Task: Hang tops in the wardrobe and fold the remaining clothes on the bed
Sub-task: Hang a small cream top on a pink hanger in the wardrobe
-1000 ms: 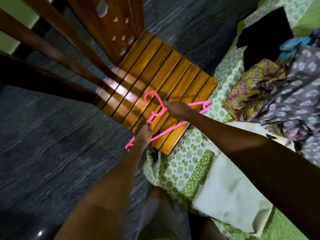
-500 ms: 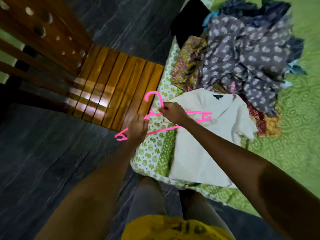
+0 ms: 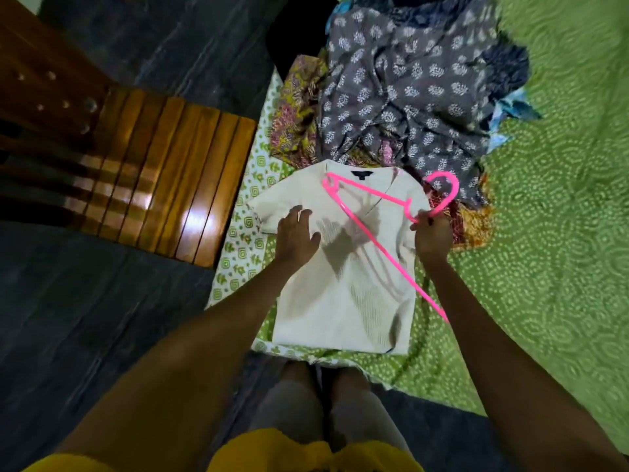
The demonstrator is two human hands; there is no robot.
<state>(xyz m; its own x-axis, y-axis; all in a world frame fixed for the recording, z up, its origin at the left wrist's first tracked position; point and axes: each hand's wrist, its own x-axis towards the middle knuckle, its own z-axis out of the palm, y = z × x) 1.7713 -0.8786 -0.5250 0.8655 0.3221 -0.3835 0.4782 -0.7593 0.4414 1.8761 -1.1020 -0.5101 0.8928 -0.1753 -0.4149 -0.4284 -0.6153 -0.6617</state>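
lay flat on the green bed [image 3: 561,233], near its edge: a cream top [image 3: 343,301], collar toward the clothes pile [image 3: 408,97] of printed grey, yellow and blue garments just beyond it. held above the top by the right hand [image 3: 431,235]: a pink hanger [image 3: 371,216], pinched at the base of its hook, fingers curled in a tight grip round the plastic, one shoulder end over the collar, the long bar slanting down past the right forearm. spread open over the left sleeve of the top, fingers straight and holding nothing: the left hand [image 3: 296,235]; whether touching the cloth or just over it, cannot tell. stood beside the bed on the dark floor [image 3: 102,318]: a slatted wooden chair [image 3: 163,172].
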